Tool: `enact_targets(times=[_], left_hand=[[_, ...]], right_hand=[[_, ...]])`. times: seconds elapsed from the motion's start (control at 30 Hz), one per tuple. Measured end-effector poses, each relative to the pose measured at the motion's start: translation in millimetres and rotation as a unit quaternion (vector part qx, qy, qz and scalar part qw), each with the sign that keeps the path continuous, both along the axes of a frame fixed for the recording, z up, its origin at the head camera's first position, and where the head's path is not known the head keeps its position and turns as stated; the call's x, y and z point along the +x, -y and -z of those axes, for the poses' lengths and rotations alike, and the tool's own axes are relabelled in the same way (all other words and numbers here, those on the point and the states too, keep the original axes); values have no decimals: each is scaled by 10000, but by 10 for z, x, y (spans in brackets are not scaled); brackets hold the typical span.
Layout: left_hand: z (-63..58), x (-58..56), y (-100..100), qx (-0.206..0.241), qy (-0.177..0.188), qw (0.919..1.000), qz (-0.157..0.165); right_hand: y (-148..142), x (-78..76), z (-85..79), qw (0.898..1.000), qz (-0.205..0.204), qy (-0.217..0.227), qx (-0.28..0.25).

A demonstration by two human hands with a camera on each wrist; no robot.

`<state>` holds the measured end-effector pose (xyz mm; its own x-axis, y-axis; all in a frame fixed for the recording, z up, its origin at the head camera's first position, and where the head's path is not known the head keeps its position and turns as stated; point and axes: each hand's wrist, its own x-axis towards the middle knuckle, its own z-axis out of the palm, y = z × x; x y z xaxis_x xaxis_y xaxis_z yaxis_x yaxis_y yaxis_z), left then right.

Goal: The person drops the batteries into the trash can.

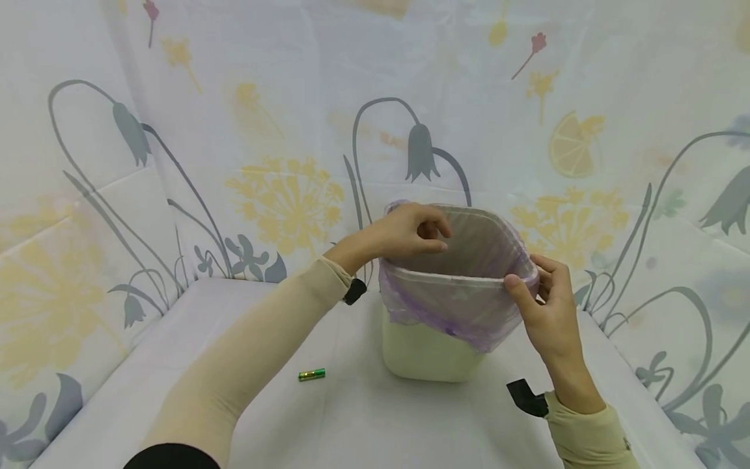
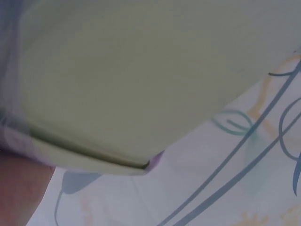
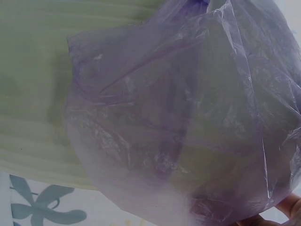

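Note:
A pale green trash bin stands upright, with a translucent purple trash bag lining it and folded down over its outside. At the right front corner of the rim, my right hand grips the bag, thumb over the edge and fingers outside. My left hand is over the left side of the opening, fingers loosely bent and thumb apart from them; nothing shows between them. The left wrist view shows the bin's pale wall up close. Loose purple film fills much of the right wrist view.
A small green and gold battery lies on the white-covered table, left of the bin. Behind and at both sides hang flower-printed sheets.

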<state>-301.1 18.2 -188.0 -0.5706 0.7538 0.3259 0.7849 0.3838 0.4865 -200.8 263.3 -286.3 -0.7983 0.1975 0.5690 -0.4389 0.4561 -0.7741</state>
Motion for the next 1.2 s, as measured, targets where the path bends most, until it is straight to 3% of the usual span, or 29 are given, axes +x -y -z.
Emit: enact_targets(times=[0.2, 0.43, 0.6, 0.77, 1.03, 1.2], left_hand=[[38, 90, 151, 285, -121, 9992, 239], [47, 237, 404, 665, -235, 9974, 144], [111, 320, 630, 1215, -616, 9905, 177], [237, 339, 853, 1401, -779, 9869, 166], [505, 324, 1167, 1145, -422, 9924, -130], [757, 313, 1287, 997, -250, 9945, -191]], right_hand=[[-12, 3, 11, 10000, 31, 27, 16], [2, 17, 18, 10000, 7, -17, -20], [20, 9, 10, 10000, -61, -78, -13], [32, -4, 2, 9999, -71, -114, -18], [46, 4, -1, 9999, -61, -75, -44], [43, 8, -4, 10000, -32, -76, -37]])
